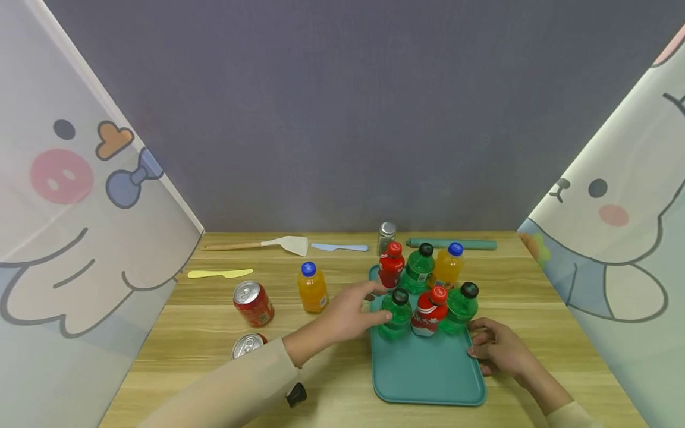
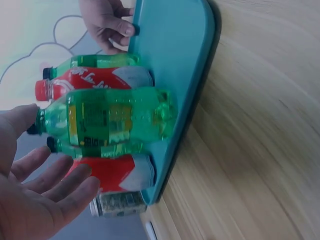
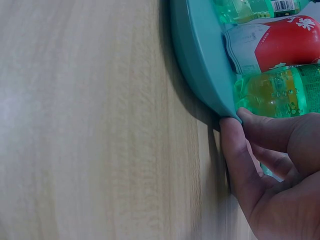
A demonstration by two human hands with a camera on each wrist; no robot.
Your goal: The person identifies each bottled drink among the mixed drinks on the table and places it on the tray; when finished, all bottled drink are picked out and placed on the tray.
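Observation:
A teal tray (image 1: 428, 374) lies on the table and bears several bottles in two rows. Its front row has a green bottle (image 1: 395, 318), a red bottle (image 1: 430, 312) and another green bottle (image 1: 460, 309). The back row shows a red bottle (image 1: 391, 267), a green bottle (image 1: 418, 270) and an orange juice bottle (image 1: 447, 267). My left hand (image 1: 353, 312) is beside the front-left green bottle, fingers spread; in the left wrist view the thumb is at its black cap, contact unclear. My right hand (image 3: 280, 165) pinches the tray's right rim between thumb and fingers.
Left of the tray stand an orange juice bottle (image 1: 313, 289) and two red cans, one (image 1: 254, 304) behind the other (image 1: 248, 345). A spatula (image 1: 267, 244), blue knife (image 1: 339, 247), yellow knife (image 1: 220, 274), shaker (image 1: 386, 238) and green rod (image 1: 452, 244) lie or stand farther back.

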